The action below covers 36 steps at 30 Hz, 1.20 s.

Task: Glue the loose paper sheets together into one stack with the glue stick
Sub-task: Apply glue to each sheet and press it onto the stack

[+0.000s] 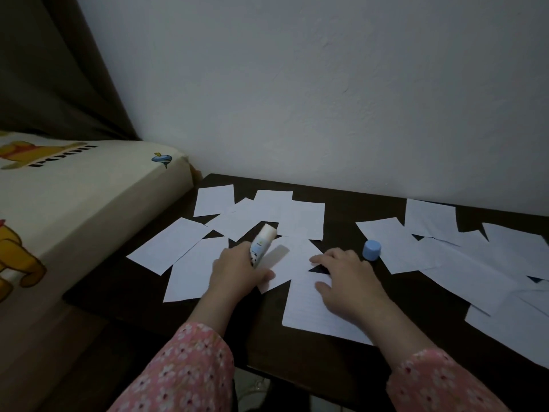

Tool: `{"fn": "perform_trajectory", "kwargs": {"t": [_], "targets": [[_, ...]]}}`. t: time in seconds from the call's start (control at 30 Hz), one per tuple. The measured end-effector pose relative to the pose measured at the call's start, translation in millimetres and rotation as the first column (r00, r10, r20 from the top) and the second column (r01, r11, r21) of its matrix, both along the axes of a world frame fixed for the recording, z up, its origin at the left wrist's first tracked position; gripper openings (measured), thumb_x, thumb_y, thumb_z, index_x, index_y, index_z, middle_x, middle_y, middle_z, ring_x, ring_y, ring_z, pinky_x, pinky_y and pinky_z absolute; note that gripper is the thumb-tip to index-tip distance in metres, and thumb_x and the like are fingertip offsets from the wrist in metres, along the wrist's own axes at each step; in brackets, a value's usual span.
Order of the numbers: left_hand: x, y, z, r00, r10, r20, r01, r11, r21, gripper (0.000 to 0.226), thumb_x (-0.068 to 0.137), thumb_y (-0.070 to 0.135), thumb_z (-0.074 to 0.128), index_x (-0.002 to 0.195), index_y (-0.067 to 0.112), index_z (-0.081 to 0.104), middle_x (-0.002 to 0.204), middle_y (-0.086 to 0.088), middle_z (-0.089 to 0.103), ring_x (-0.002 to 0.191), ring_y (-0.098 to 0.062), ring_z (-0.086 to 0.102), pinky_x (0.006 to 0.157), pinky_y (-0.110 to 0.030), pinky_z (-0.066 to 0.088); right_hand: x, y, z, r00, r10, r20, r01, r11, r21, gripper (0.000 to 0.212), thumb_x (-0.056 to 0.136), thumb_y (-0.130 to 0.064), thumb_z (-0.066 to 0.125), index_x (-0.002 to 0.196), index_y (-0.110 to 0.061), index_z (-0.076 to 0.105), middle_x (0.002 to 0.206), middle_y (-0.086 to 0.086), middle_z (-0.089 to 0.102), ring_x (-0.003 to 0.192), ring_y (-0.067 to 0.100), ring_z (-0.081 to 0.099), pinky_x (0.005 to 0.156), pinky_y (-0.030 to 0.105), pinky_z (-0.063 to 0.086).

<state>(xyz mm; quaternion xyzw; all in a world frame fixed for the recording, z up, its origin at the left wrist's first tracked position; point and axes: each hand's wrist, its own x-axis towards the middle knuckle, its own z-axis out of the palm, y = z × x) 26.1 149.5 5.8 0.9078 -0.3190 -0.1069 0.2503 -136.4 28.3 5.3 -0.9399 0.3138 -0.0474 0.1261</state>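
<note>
Several loose white paper sheets lie scattered over the dark table [341, 203], one group at the left [267, 212] and another at the right [463, 263]. My left hand [237, 270] grips an uncapped white glue stick [263, 240], whose tip points up and away over the left group. My right hand [346, 278] lies flat with spread fingers on a larger sheet [309, 310] near the table's front edge. The glue stick's blue cap [371, 250] stands on the table just beyond my right hand.
A mattress with a cartoon-print cover [89, 197] adjoins the table's left side. A grey wall [326, 99] runs right behind the table. A dark curtain [44, 69] hangs at the upper left. The table's front edge crosses between my forearms.
</note>
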Motion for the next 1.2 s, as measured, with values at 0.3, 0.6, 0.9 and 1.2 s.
{"fn": "perform_trajectory", "kwargs": {"t": [0.3, 0.6, 0.9, 1.2], "targets": [[2.5, -8.4, 7.7, 0.998, -0.053, -0.022, 0.054, 0.993, 0.100, 0.059, 0.075, 0.031, 0.078, 0.126, 0.019, 0.050, 0.121, -0.003, 0.059, 0.109, -0.021, 0.054, 0.093, -0.034, 0.044, -31.0, 1.7, -0.9, 1.000, 0.000, 0.014, -0.002, 0.988, 0.152, 0.067, 0.086, -0.045, 0.061, 0.144, -0.046, 0.027, 0.150, -0.011, 0.021, 0.137, 0.014, 0.019, 0.115, 0.043, 0.020], [-4.9, -15.1, 9.5, 0.977, -0.202, -0.072, 0.205, 0.978, 0.048, 0.043, 0.076, 0.021, 0.078, 0.114, 0.022, 0.057, 0.100, 0.006, 0.059, 0.092, -0.012, 0.053, 0.080, -0.026, 0.042, -40.1, -5.8, -4.4, 0.998, 0.021, 0.051, -0.030, 0.986, 0.165, 0.072, 0.084, -0.047, 0.064, 0.144, -0.048, 0.024, 0.153, -0.013, 0.013, 0.142, 0.014, 0.010, 0.118, 0.049, 0.010], [-20.4, -39.7, 3.2, 0.961, -0.276, -0.006, 0.274, 0.956, -0.109, 0.030, 0.079, 0.021, 0.074, 0.107, 0.023, 0.060, 0.096, 0.006, 0.062, 0.091, -0.014, 0.059, 0.085, -0.034, 0.051, -40.8, -18.3, -18.0, 0.990, -0.059, 0.129, 0.046, 0.993, 0.104, 0.057, 0.090, -0.058, 0.050, 0.142, -0.042, 0.034, 0.151, -0.014, 0.023, 0.139, 0.010, 0.015, 0.116, 0.044, 0.011], [-23.5, -48.4, 1.5, 0.982, -0.187, 0.004, 0.187, 0.982, -0.033, 0.044, 0.079, 0.027, 0.076, 0.118, 0.024, 0.055, 0.114, 0.001, 0.062, 0.110, -0.020, 0.057, 0.102, -0.043, 0.043, -46.4, -31.2, -19.0, 0.977, -0.103, 0.189, 0.096, 0.994, 0.046, 0.032, 0.100, -0.032, 0.044, 0.130, -0.032, 0.054, 0.138, -0.016, 0.049, 0.129, 0.006, 0.036, 0.107, 0.034, 0.024]]}}
